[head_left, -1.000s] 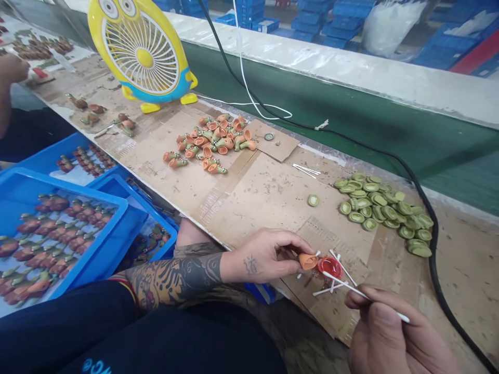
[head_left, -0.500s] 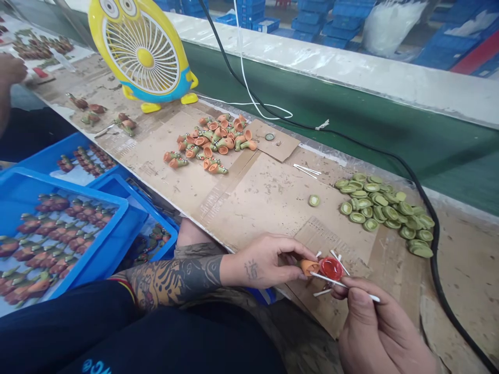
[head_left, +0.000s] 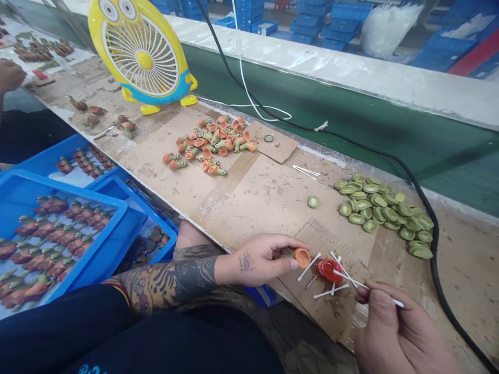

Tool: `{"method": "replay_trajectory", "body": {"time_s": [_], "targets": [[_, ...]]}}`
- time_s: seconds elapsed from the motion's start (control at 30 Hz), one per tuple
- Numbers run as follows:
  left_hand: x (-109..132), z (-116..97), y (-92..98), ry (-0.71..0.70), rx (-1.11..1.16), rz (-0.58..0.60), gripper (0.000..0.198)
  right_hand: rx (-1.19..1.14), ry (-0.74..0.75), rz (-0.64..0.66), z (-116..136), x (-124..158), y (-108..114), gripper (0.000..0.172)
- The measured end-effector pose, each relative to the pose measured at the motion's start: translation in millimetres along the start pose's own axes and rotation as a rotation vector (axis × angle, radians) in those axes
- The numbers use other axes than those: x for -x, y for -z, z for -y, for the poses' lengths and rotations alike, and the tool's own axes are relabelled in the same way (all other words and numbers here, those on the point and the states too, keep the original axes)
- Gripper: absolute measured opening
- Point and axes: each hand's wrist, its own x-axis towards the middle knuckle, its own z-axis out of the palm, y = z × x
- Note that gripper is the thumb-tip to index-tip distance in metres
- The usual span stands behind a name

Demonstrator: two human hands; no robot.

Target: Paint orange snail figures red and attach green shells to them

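My left hand [head_left: 257, 261], with a tattooed forearm, pinches a small orange trumpet-shaped clay piece [head_left: 302, 257] by its green-tinted stem, flared mouth showing. My right hand [head_left: 397, 327] holds a white cotton swab [head_left: 366, 286] by its shaft, its far tip reaching toward a red dish of paint [head_left: 329, 270]. That tip sits near the dish's right edge. Several loose white swabs [head_left: 310, 266] lie around the dish on the cardboard [head_left: 249, 208].
Orange pieces [head_left: 210, 145] lie heaped beyond my hands, with green discs [head_left: 384, 210] to the right. Blue trays of finished figurines [head_left: 66, 239] stand at left. A yellow cartoon fan [head_left: 142, 52] and a black cable [head_left: 424, 208] are behind. A co-worker's hand [head_left: 10, 75] shows at top left.
My left hand has drawn the orange piece back from the red dish and turned its mouth upward. My right hand has shifted right, and the swab has come off the dish's middle.
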Motion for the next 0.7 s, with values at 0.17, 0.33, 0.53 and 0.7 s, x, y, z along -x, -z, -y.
{"method": "replay_trajectory", "body": {"time_s": [0.17, 0.33, 0.53, 0.7], "targets": [[-3, -2, 2.1, -0.078, -0.075, -0.096, 0.041, 0.21, 0.209, 0.134, -20, -15, 1, 0.046], [-6, -3, 4.4, -0.158, -0.21, -0.111, 0.042, 0.243, 0.263, 0.156, -15, -17, -1, 0.048], [-2, -8, 0.2, -0.042, -0.185, -0.116, 0.048, 0.011, 0.053, 0.02, 0, -1, 7, 0.045], [0, -12, -3.7, -0.094, -0.283, -0.105, 0.04, -0.269, 0.064, 0.058, 26, 11, -1, 0.028]]}}
